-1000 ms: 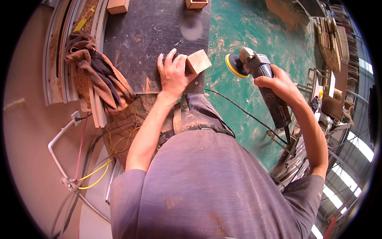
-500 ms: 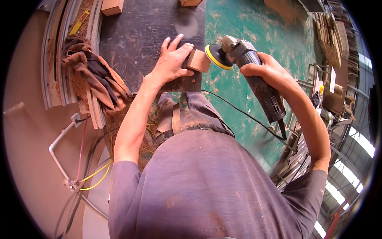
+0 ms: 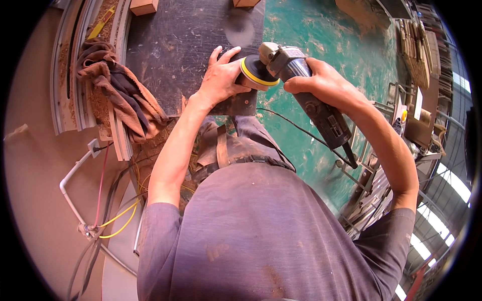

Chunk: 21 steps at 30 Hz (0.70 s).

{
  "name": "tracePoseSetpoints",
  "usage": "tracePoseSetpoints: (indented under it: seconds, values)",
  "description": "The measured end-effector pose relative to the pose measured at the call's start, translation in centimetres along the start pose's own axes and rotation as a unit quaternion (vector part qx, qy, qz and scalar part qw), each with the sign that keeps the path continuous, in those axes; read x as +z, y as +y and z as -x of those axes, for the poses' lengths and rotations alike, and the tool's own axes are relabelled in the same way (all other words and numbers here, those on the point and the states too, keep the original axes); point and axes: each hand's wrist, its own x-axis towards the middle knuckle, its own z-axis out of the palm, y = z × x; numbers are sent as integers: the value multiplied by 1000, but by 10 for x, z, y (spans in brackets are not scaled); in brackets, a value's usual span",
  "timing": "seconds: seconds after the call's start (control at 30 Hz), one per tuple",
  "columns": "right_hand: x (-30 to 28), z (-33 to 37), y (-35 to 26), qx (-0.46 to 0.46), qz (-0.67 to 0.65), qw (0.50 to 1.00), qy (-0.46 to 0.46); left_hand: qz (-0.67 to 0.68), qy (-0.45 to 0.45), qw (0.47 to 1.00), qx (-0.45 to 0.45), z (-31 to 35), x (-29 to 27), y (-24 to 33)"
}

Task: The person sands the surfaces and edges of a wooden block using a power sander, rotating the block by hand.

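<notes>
Fingers [image 3: 228,54] of the left hand [image 3: 217,83] grasp a wooden block [image 3: 243,81] near the right edge of the dark surface [image 3: 170,65], toward its 4 o'clock corner. The right hand [image 3: 329,83] is wrapped round a handheld disc sander [image 3: 316,108], whose yellow-edged pad [image 3: 259,71] sits at 3 o'clock from the left hand.

With the pad so close to the left thumb, a slip could scrape skin. Its tilt might let one rim bite and gouge the wood, or kick the block off the edge, since only bare fingers appear to steady it. The black cord [image 3: 301,129], at 5 o'clock from the pad, could snag and tug the tool.

Most of the block hides behind the pad, so firm contact cannot be confirmed; nor can I tell whether the pad spins. A second block [image 3: 144,6] toward 11 o'clock and a third block [image 3: 246,2] at 12 are cut off above.
</notes>
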Motion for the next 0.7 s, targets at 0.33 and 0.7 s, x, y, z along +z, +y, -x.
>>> tracePoseSetpoints:
  seconds: [0.33,0.7]
  values:
    - [-7,3,40,27,-7,999,18,-6,26,999,33,0,1,-1]
    - [-18,35,84,102,-98,988,59,-61,112,991,-39,16,28,19]
